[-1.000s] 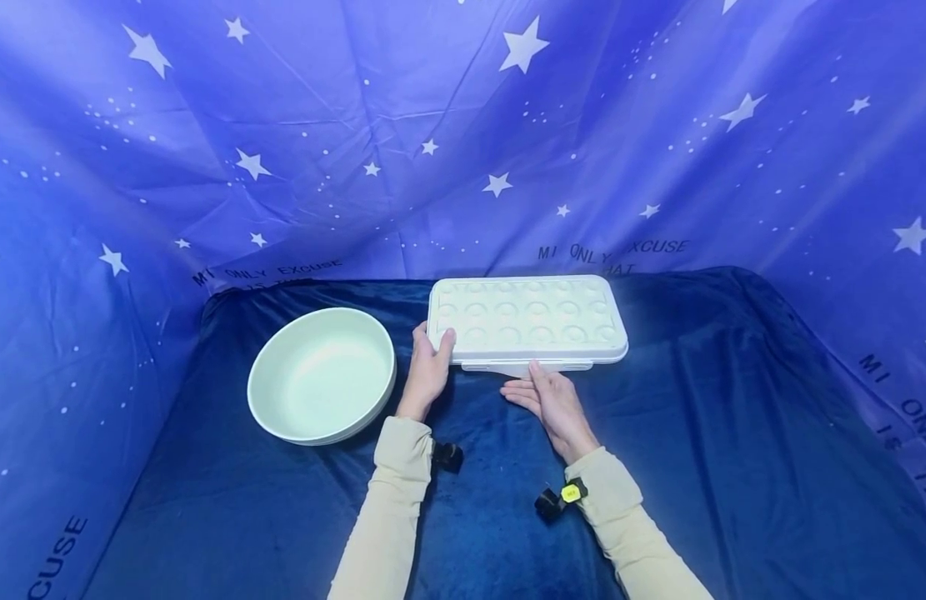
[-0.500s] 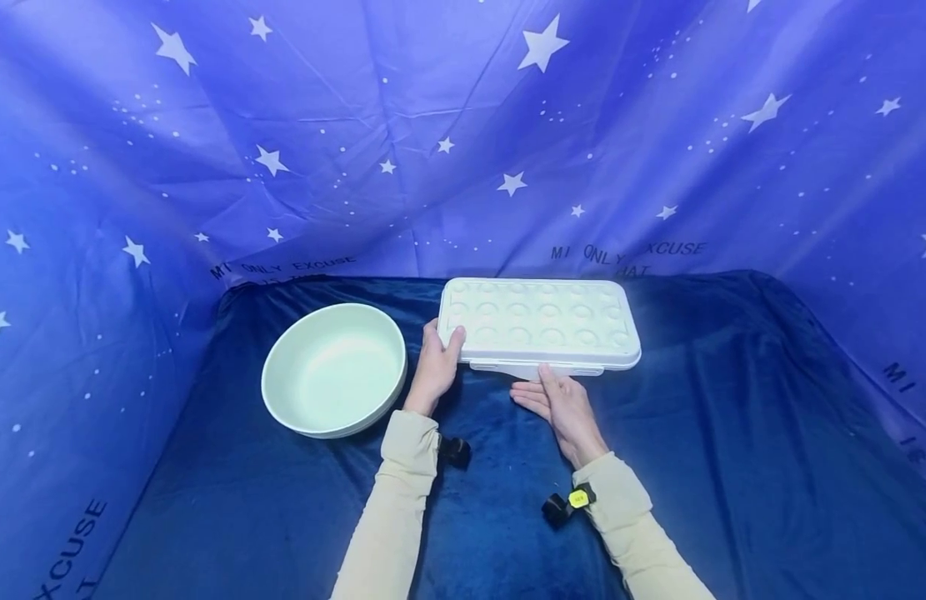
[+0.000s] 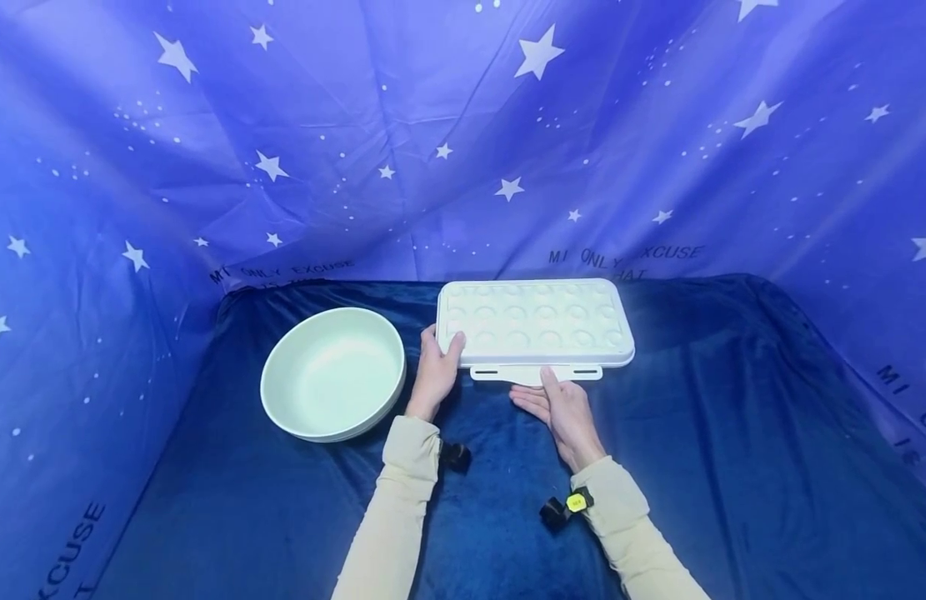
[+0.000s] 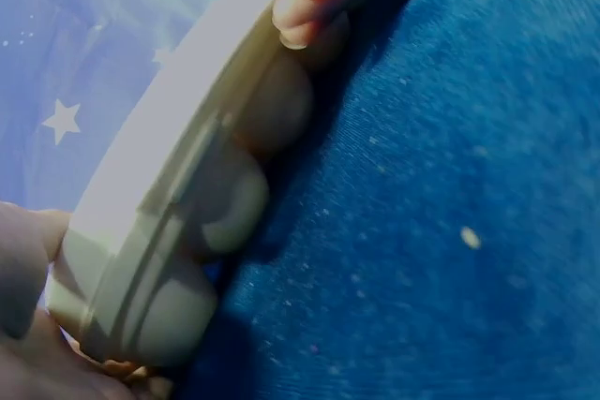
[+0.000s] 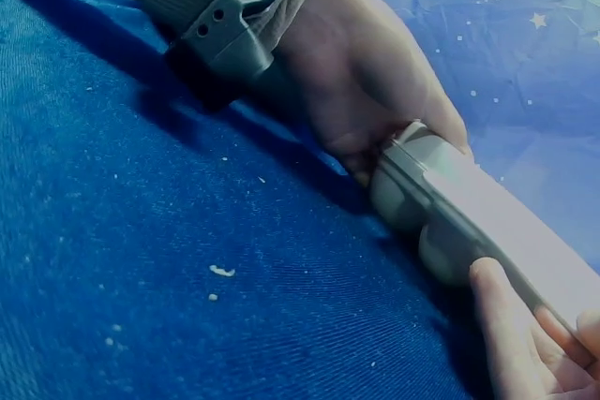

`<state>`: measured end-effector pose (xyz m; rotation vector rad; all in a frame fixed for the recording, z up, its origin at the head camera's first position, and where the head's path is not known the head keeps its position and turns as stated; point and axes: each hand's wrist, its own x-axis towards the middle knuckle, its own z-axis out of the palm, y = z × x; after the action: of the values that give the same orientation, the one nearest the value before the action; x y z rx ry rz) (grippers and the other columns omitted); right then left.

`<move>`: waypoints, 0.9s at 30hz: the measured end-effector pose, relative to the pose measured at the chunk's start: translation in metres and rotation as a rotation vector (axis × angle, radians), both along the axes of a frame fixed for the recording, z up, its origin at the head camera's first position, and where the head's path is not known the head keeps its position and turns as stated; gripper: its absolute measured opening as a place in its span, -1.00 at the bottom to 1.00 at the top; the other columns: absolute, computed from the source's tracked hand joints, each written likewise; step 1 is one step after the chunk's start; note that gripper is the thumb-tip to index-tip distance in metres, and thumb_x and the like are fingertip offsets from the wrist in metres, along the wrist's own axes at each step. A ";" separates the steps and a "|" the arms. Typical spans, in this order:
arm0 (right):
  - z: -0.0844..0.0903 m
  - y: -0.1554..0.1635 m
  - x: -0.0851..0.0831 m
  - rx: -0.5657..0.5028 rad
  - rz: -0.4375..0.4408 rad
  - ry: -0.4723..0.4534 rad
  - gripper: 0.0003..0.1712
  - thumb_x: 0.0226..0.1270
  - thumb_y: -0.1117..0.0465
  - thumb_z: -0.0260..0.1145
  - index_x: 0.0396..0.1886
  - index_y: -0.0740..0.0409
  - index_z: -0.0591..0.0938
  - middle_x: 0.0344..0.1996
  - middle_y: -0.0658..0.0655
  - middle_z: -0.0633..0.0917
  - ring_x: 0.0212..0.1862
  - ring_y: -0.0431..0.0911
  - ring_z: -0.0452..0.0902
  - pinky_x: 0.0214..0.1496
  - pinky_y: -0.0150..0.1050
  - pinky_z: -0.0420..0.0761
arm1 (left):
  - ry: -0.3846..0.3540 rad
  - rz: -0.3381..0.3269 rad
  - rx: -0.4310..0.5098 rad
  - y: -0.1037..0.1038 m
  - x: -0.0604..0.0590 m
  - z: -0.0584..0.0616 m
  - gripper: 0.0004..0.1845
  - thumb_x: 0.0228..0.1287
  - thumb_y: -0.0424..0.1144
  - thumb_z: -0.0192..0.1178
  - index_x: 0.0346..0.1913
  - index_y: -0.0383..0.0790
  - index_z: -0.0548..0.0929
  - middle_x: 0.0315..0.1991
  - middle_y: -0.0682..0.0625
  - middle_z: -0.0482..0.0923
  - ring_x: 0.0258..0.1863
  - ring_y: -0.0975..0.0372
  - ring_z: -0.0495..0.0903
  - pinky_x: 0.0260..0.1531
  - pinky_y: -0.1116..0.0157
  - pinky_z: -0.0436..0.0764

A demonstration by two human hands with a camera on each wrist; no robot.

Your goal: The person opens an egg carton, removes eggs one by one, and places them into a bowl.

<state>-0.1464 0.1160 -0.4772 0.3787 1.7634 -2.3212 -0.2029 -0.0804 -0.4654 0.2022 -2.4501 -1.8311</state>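
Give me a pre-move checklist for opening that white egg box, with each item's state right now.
1. Left hand grips the white egg box at its left end: ok.
2. Right hand fingers at the front latch flap: ok.
3. Latch flap released from the lid: cannot tell.
4. Box resting flat on the blue cloth: ok.
5. Green bowl apart from the box, left of it: ok.
6. Contents of the box: cannot tell, lid closed.

Both arms in cream long sleeves [image 3: 391,517], ribbed cuffs. Black strap-mounted camera block behind the left hand [image 3: 432,377]; black one with a round yellow tag [image 3: 577,502] behind the right hand [image 3: 563,410]. Bare fingers [image 3: 453,343].
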 end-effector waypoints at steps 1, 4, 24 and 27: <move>0.000 -0.001 0.001 0.008 -0.001 0.000 -0.28 0.61 -0.07 -0.03 0.16 0.62 0.44 -0.05 0.44 0.69 -0.17 -0.09 0.77 0.03 -0.24 0.71 | -0.006 0.012 0.008 -0.001 0.000 -0.001 -0.38 0.50 -0.08 0.07 0.39 -0.43 0.18 0.36 -0.38 0.28 0.39 -0.05 0.29 0.47 0.05 0.24; 0.000 -0.003 0.001 0.048 -0.009 0.012 -0.29 0.61 -0.08 -0.02 0.13 0.62 0.46 -0.09 0.41 0.71 -0.22 -0.11 0.77 -0.02 -0.26 0.74 | -0.030 0.049 0.041 -0.003 0.000 -0.004 -0.40 0.55 0.01 -0.02 0.38 -0.38 0.25 0.36 -0.33 0.32 0.40 -0.02 0.30 0.46 0.07 0.26; 0.029 0.001 -0.001 0.297 -0.047 0.104 -0.55 0.60 -0.01 0.04 -0.37 0.29 0.45 -0.56 -0.01 0.48 -0.50 -0.22 0.40 -0.42 -0.44 0.50 | -0.033 0.129 0.168 -0.006 -0.008 -0.006 -0.47 0.66 -0.09 -0.34 0.35 -0.39 0.42 0.38 -0.24 0.37 0.45 0.03 0.27 0.50 0.14 0.21; 0.035 0.000 -0.004 0.309 -0.029 0.131 -0.51 0.61 -0.02 0.02 -0.50 0.22 0.38 -0.62 -0.01 0.43 -0.52 -0.20 0.35 -0.43 -0.42 0.44 | -0.011 0.123 0.167 -0.008 -0.009 -0.009 -0.53 0.65 -0.16 -0.28 0.31 -0.40 0.44 0.32 -0.25 0.44 0.39 0.02 0.36 0.45 0.13 0.30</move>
<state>-0.1503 0.1161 -0.4421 0.3060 2.2025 -2.1359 -0.2118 -0.0887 -0.4744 0.3658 -2.2360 -1.9845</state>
